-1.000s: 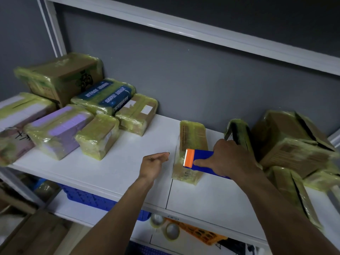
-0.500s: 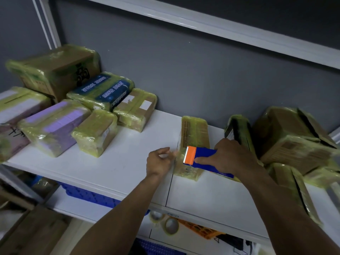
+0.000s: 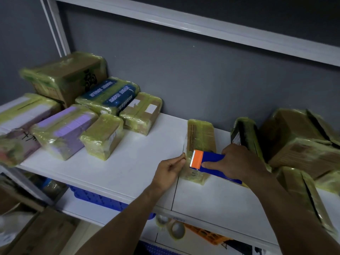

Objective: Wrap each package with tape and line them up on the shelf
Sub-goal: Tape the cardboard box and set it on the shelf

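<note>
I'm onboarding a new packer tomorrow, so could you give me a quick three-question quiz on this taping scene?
1. What does the right hand grip? A) a craft knife B) a blue plastic tape dispenser with an orange toothed cutter C) a marker pen
2. True or false: the left hand pinches at the left edge of the upright, tape-wrapped brown cardboard package.
3. Fill in: the purple-topped wrapped box lies to the ___ of that package on the white shelf board.
Key: 1 B; 2 true; 3 left.
</note>
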A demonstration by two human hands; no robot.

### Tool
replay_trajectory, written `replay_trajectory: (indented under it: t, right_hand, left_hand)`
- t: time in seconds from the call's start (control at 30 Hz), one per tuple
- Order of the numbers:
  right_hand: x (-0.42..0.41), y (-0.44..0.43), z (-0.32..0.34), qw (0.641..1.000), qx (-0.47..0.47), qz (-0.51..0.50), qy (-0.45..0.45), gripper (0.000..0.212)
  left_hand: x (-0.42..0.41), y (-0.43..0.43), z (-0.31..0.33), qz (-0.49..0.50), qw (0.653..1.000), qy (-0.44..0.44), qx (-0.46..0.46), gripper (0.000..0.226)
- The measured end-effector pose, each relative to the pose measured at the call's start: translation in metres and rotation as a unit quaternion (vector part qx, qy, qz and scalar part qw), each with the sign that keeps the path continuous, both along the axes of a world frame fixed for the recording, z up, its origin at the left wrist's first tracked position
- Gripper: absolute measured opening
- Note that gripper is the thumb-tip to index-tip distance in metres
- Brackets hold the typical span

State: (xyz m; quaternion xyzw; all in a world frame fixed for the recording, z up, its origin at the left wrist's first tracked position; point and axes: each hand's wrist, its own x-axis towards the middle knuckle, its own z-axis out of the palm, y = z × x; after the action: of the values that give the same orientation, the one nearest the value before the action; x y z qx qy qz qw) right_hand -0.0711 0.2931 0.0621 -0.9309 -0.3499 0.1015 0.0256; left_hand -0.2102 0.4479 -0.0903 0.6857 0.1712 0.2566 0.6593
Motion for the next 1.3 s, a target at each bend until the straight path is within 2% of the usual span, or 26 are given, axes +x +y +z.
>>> replay_trajectory:
  t: [0.07, 0.13, 0.2, 0.3, 0.4, 0.53, 0.7, 0.9, 1.17, 1.3]
  right_hand:
    - [0.0, -0.003, 0.0, 1.0, 0.007, -0.001, 0.003, 0.096]
    - [0.0, -0.003, 0.0, 1.0, 0.005, -0.008, -0.006, 0.093]
    - [0.0, -0.003, 0.002, 1.0, 0.001, -0.017, -0.005, 0.09]
    - [-0.002, -0.006, 0.0, 1.0, 0.003, -0.007, -0.011, 0.09]
    - [-0.005, -0.01, -0.005, 0.999, 0.031, -0.005, -0.017, 0.086]
    - [-0.007, -0.013, -0.007, 0.998, 0.065, -0.012, -0.009, 0.095]
    - [-0.005, -0.026, -0.013, 0.998, 0.069, -0.01, 0.005, 0.066]
    - [0.005, -0.04, -0.008, 0.996, 0.084, -0.028, 0.015, 0.068]
    - [0.009, -0.043, -0.008, 0.998, 0.048, -0.041, -0.016, 0.064]
    - [0.012, -0.041, -0.007, 0.998, 0.038, -0.038, -0.013, 0.064]
  left_hand:
    - [-0.003, 0.011, 0.005, -0.059, 0.997, -0.003, 0.055, 0.051]
    - [-0.004, 0.03, 0.014, -0.095, 0.978, 0.004, 0.185, 0.06]
    - [0.001, 0.047, 0.025, -0.094, 0.937, 0.016, 0.337, 0.058]
    - [0.011, 0.058, 0.033, -0.091, 0.904, 0.034, 0.416, 0.049]
    - [0.015, 0.059, 0.032, -0.08, 0.91, 0.014, 0.406, 0.05]
    - [0.015, 0.06, 0.03, -0.095, 0.923, -0.011, 0.373, 0.053]
    - [0.017, 0.065, 0.029, -0.116, 0.927, -0.001, 0.356, 0.052]
    - [0.016, 0.06, 0.029, -0.1, 0.933, -0.005, 0.346, 0.045]
    - [0.017, 0.049, 0.029, -0.096, 0.918, 0.023, 0.383, 0.053]
    - [0.021, 0.046, 0.03, -0.071, 0.912, 0.041, 0.401, 0.048]
